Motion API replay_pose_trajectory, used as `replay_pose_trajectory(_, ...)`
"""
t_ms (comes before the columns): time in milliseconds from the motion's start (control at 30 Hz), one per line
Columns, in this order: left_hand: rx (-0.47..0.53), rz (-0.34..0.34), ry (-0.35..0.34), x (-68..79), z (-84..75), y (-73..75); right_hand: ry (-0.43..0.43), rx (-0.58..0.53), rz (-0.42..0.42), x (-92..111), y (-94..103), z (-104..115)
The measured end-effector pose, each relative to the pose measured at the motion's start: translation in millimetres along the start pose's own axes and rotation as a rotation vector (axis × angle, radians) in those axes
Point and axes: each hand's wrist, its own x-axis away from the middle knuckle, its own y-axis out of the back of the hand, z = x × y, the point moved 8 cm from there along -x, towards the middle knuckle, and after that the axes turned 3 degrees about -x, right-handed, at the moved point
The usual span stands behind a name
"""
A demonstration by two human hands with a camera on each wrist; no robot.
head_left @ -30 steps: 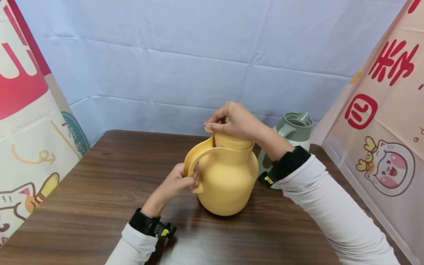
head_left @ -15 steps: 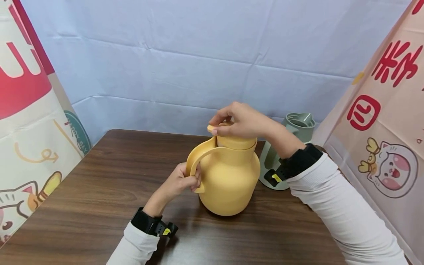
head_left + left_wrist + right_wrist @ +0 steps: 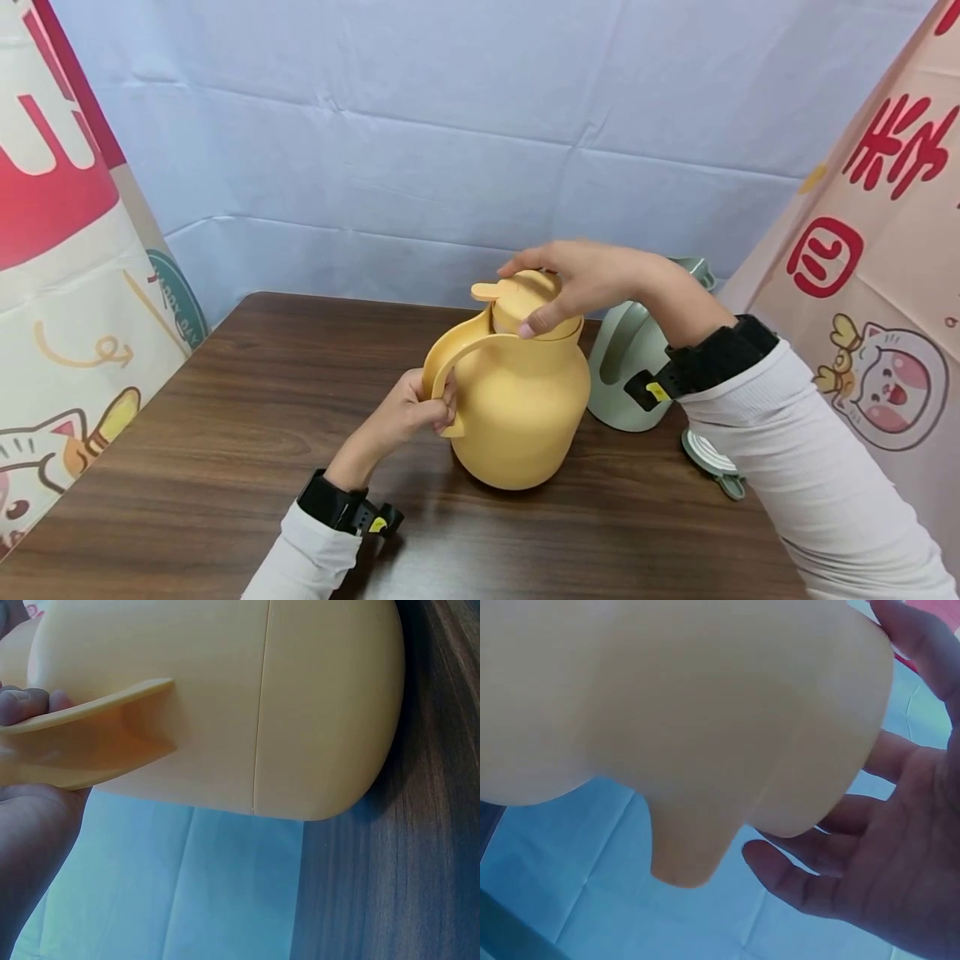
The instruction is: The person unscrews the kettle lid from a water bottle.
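Note:
A yellow thermos jug (image 3: 517,417) stands upright on the table. My left hand (image 3: 414,407) grips its side handle (image 3: 112,742), fingers wrapped through it. Over the top, my right hand (image 3: 581,279) spans the yellow lid (image 3: 525,292), thumb on the near side and the other fingers round the far side. The lid's tab points left, above the handle's upper end. In the right wrist view the thumb meets one edge of the lid and bent fingers reach round the opposite edge. The jug's spout (image 3: 686,862) sticks out below the lid there.
Behind the right forearm stands a grey-green jug (image 3: 628,408), partly hidden. A round green-and-white ridged lid (image 3: 708,454) with a tab lies on the table (image 3: 300,350), partly under the right sleeve. A pale cloth backdrop (image 3: 375,150) hangs behind, with printed cloths at both sides.
My right hand has moved from pinching near the lid's tab to spanning the lid, its wrist shifting right. The green lid on the table has come into view. My left hand keeps its grip.

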Motion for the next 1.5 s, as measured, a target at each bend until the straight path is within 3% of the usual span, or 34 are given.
replay_pose_trajectory(133, -0.003, 0.001, 0.002, 0.4, 0.2, 0.0, -0.029, -0.023, 0.023, 1, -5.2, -4)
replay_pose_trajectory(533, 0.005, 0.0, -0.002, -0.1, 1.3, 1.1, 0.011, -0.044, 0.037, -2, -8.0, -3)
replay_pose_trajectory(1033, 0.004, -0.004, 0.01, 0.9, 0.9, 1.2, 0.0, -0.05, -0.007, 14, 20.6, 6)
replay_pose_trajectory(1500, 0.007, 0.002, 0.005, 0.1, 1.0, 0.8, -0.005, 0.004, -0.029, 23, 25.2, 8)
